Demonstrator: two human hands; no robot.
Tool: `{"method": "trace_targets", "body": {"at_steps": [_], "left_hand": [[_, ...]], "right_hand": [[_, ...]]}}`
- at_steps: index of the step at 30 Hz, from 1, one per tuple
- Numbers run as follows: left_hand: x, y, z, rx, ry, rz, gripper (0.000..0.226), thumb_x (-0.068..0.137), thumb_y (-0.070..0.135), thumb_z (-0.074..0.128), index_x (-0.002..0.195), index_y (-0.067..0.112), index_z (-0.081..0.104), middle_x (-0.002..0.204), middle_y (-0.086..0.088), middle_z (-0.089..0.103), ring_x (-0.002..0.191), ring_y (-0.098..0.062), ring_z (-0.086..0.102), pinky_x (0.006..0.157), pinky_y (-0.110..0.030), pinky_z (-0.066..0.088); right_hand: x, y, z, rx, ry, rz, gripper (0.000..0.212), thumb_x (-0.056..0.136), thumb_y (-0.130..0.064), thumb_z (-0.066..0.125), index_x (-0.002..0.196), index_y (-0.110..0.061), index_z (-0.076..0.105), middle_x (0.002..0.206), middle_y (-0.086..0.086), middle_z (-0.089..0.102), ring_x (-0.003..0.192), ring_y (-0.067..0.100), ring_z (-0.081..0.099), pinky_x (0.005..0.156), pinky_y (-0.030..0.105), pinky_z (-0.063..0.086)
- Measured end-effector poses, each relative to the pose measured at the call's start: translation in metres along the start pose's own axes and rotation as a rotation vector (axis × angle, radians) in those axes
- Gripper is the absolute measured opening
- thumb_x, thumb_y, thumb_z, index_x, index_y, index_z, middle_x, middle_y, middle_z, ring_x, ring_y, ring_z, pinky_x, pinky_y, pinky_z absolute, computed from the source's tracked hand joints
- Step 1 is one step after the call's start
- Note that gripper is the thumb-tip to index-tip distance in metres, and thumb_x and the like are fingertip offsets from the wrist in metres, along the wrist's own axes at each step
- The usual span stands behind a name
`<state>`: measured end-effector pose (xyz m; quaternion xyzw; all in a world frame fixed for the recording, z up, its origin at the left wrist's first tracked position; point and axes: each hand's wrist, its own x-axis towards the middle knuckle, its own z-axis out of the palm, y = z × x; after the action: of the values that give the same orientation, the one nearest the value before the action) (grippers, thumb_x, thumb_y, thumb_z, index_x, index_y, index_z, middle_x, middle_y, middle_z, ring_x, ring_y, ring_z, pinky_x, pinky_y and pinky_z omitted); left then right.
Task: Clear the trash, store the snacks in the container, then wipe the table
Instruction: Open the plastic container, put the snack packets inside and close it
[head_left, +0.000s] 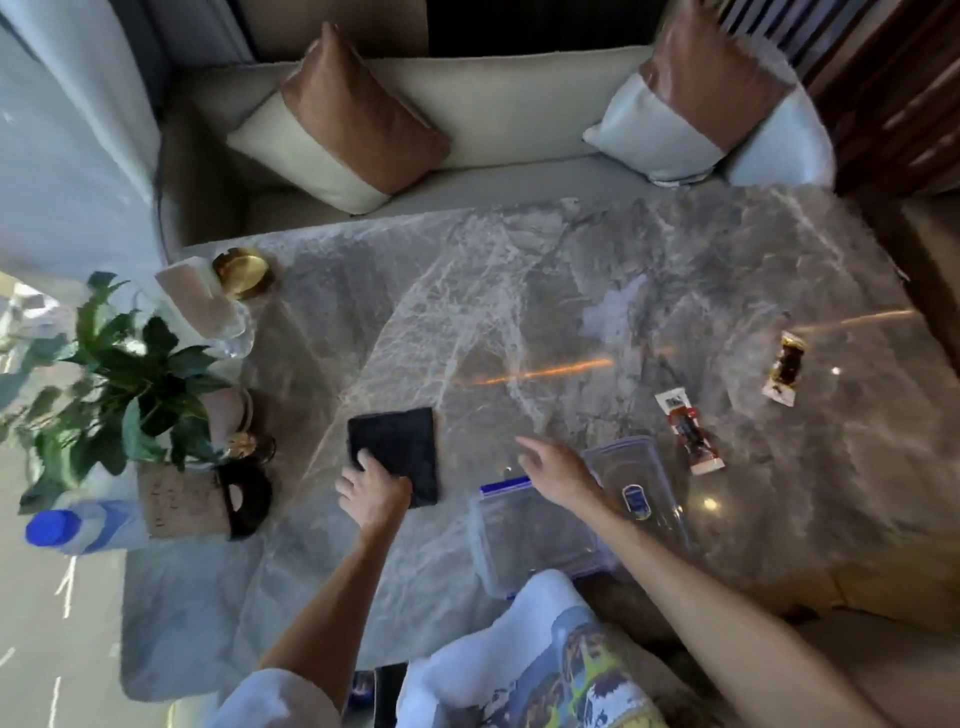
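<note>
A folded black cloth (397, 447) lies flat on the grey marble table (571, 291). My left hand (371, 491) rests on the cloth's near left corner, fingers spread on it. My right hand (558, 470) hovers open above the table, just past a clear plastic container (530, 540) with blue clips. The container's clear lid (636, 483) lies beside it on the right. Two snack packets lie further right: a red and white one (690, 434) and a dark one with a gold end (786, 369).
A potted plant (124, 384), a gold dish (241, 270), a glass jar (228, 322), a black-handled box (208, 499) and a blue-capped bottle (67, 527) crowd the table's left edge. A sofa with two cushions (343, 119) (701, 98) stands behind the table.
</note>
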<state>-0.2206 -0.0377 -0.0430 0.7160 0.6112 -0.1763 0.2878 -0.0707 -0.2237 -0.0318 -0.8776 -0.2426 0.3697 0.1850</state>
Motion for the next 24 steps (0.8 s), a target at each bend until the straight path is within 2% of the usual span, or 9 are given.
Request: {"method": "trace_targets", "body": {"at_steps": [4,7,9,11,14,18,21,24], "left_hand": [[-0.024,0.057,0.031,0.164,-0.046,0.36,0.047,0.091,0.018,0.048,0.137,0.013,0.043,0.139,-0.017,0.046,0.131,-0.037,0.038,0.108,-0.046,0.033],[-0.051,0.11,0.052,0.259,-0.105,0.568,0.041,0.095,0.021,0.045,0.136,0.018,0.047,0.136,-0.013,0.054,0.128,-0.034,0.046,0.106,-0.042,0.035],[-0.069,0.147,0.072,0.265,-0.113,0.666,0.035,0.096,0.022,0.045,0.129,0.017,0.054,0.131,-0.014,0.06,0.123,-0.033,0.053,0.102,-0.039,0.038],[-0.085,0.186,0.094,0.29,-0.123,0.758,0.032,0.096,0.023,0.045,0.124,0.017,0.059,0.128,-0.013,0.063,0.12,-0.033,0.056,0.102,-0.038,0.04],[-0.108,0.243,0.131,0.413,-0.103,0.892,0.031,0.097,0.022,0.046,0.124,0.018,0.06,0.128,-0.01,0.063,0.121,-0.031,0.056,0.104,-0.038,0.039],[-0.13,0.308,0.187,0.635,-0.11,1.046,0.039,0.094,0.01,0.047,0.132,0.017,0.053,0.135,-0.01,0.057,0.128,-0.03,0.048,0.107,-0.039,0.034],[-0.141,0.335,0.221,0.776,-0.146,1.092,0.046,0.092,0.008,0.045,0.137,0.019,0.048,0.14,-0.009,0.05,0.133,-0.03,0.042,0.108,-0.039,0.033],[-0.15,0.343,0.247,0.805,-0.212,1.074,0.044,0.092,0.013,0.048,0.135,0.024,0.05,0.145,-0.009,0.042,0.136,-0.029,0.036,0.107,-0.041,0.034]], "right_hand": [[-0.021,0.066,-0.037,0.11,0.191,0.107,0.039,0.097,-0.017,0.053,0.134,-0.009,0.057,0.139,0.009,0.058,0.13,0.021,0.053,0.109,0.03,0.038],[-0.035,0.12,-0.071,0.229,0.332,0.26,0.036,0.096,-0.014,0.055,0.129,-0.002,0.06,0.131,0.017,0.063,0.123,0.027,0.059,0.105,0.036,0.044],[-0.039,0.159,-0.093,0.257,0.429,0.355,0.029,0.094,-0.014,0.056,0.118,-0.001,0.067,0.119,0.02,0.069,0.111,0.031,0.065,0.093,0.037,0.05],[-0.039,0.194,-0.114,0.238,0.476,0.455,0.026,0.093,-0.018,0.055,0.111,-0.009,0.071,0.113,0.017,0.072,0.104,0.032,0.067,0.084,0.037,0.05],[-0.029,0.237,-0.135,0.2,0.455,0.542,0.026,0.092,-0.023,0.056,0.109,-0.013,0.072,0.116,0.014,0.071,0.107,0.032,0.066,0.084,0.036,0.05],[-0.008,0.264,-0.131,0.187,0.342,0.499,0.026,0.089,-0.031,0.06,0.102,-0.011,0.07,0.106,0.013,0.073,0.102,0.032,0.067,0.082,0.036,0.052],[0.0,0.27,-0.12,0.088,0.303,0.522,0.032,0.087,-0.035,0.058,0.104,-0.01,0.07,0.106,0.013,0.071,0.104,0.031,0.065,0.083,0.037,0.054],[0.006,0.276,-0.108,0.058,0.303,0.536,0.03,0.093,-0.032,0.053,0.114,-0.012,0.062,0.119,0.008,0.062,0.119,0.026,0.055,0.091,0.039,0.05]]}}
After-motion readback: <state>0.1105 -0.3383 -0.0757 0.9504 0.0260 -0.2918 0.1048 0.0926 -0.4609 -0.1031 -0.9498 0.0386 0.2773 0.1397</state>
